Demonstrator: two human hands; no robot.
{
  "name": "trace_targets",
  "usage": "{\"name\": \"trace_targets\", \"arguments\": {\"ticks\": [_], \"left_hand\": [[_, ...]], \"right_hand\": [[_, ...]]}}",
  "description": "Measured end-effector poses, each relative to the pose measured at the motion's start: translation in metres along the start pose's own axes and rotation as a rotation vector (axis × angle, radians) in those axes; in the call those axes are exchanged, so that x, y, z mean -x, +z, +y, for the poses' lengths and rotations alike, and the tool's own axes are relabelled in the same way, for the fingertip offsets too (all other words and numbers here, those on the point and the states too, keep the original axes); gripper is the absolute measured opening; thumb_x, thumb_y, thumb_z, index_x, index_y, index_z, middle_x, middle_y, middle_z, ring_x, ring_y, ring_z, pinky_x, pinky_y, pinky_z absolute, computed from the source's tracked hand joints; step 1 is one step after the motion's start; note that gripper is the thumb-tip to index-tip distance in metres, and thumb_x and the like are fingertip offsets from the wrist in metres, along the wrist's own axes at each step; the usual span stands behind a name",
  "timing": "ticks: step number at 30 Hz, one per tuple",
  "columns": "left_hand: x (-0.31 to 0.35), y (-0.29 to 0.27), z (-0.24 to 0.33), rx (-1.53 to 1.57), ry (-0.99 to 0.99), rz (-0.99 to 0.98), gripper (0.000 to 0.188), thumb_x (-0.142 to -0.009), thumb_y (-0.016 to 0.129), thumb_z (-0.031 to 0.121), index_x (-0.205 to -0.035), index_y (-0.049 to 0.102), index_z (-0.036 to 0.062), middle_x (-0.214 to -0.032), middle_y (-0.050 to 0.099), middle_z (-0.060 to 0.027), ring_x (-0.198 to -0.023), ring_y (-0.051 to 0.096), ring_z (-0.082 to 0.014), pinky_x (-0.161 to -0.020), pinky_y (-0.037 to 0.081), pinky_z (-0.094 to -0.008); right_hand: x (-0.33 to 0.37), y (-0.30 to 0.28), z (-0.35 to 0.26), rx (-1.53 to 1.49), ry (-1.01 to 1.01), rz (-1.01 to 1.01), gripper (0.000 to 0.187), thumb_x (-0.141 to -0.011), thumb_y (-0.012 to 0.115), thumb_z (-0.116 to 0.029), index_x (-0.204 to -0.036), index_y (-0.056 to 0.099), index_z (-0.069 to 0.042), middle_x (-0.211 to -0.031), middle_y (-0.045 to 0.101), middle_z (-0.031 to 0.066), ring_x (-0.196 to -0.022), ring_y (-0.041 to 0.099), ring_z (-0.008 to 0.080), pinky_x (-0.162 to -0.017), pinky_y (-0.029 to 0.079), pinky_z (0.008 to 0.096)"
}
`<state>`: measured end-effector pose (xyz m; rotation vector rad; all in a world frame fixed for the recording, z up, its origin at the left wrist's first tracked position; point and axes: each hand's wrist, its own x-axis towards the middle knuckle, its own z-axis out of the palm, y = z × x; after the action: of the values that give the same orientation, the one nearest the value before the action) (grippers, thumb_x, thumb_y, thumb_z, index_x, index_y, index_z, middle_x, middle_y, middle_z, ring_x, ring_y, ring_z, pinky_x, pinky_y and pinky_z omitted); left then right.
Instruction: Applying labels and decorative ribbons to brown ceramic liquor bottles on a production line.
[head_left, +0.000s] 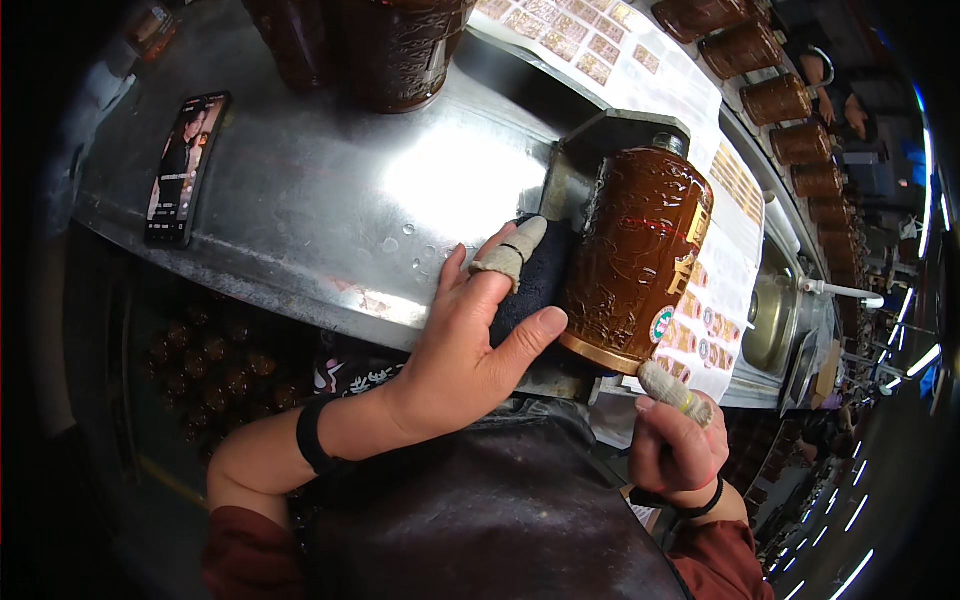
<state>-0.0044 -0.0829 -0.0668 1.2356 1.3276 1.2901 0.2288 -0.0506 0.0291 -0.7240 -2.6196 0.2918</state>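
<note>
A brown glass bottle [635, 255] with raised gold characters lies tilted on its side right of the scene's middle, its threaded neck [668, 143] far and its gold-banded base [600, 352] near. A dark blue pad [545, 270] sits against its left side, and a round green-and-white sticker [662, 324] marks its near right side.

The left hand [450, 365] is loosely spread, the index finger in a fabric finger cot [508, 258] over the pad and the thumb reaching to the bottle's near left edge; it does not grip the bottle. The right hand [675, 450] has its fingers curled, its cot-covered index fingertip at the base's right rim; whether it grips anything I cannot tell.

Both wrists wear black bands [311, 436]. To the left, a lit smartphone [187, 170] lies on the metal table [330, 190]; more brown bottles [400, 55] stand on its far side. Sheets of gold labels [735, 180] lie right of the bottle, with a metal sink [768, 305] beyond them and a row of bottles [777, 100] far right.
</note>
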Motion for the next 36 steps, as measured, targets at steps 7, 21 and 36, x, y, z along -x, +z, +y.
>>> {"name": "trace_targets", "arguments": {"ticks": [7,21,36], "left_hand": [[0.000,-0.002,0.001,-0.155,0.112,-0.009,0.056,-0.096,0.066,0.024,-0.141,0.049,-0.0044,-0.140,0.056,-0.0221,-0.138,0.045,-0.0373,-0.119,0.017,-0.0558],[0.006,-0.007,0.006,-0.272,0.558,0.077,0.033,-0.069,0.086,-0.001,-0.100,0.074,0.0024,-0.098,0.074,-0.0073,-0.096,0.070,-0.0229,-0.099,0.049,-0.0516],[0.010,0.004,0.004,-0.243,0.645,0.138,0.036,-0.068,0.081,-0.007,-0.102,0.069,-0.0017,-0.097,0.071,-0.0108,-0.089,0.069,-0.0227,-0.099,0.050,-0.0522]], "right_hand": [[0.000,0.000,0.001,-0.026,0.022,-0.007,0.033,-0.067,0.066,0.008,-0.100,0.067,0.000,-0.100,0.073,0.0244,-0.073,0.073,0.0281,-0.065,0.058,0.0355],[0.004,0.001,0.001,-0.036,0.045,0.011,0.035,-0.067,0.066,0.007,-0.101,0.068,0.000,-0.095,0.073,0.0216,-0.070,0.072,0.0270,-0.063,0.057,0.0351],[0.000,0.004,0.004,-0.058,0.006,0.035,0.033,-0.066,0.066,0.006,-0.098,0.069,0.002,-0.094,0.073,0.0229,-0.072,0.073,0.0283,-0.065,0.058,0.0350]]}}
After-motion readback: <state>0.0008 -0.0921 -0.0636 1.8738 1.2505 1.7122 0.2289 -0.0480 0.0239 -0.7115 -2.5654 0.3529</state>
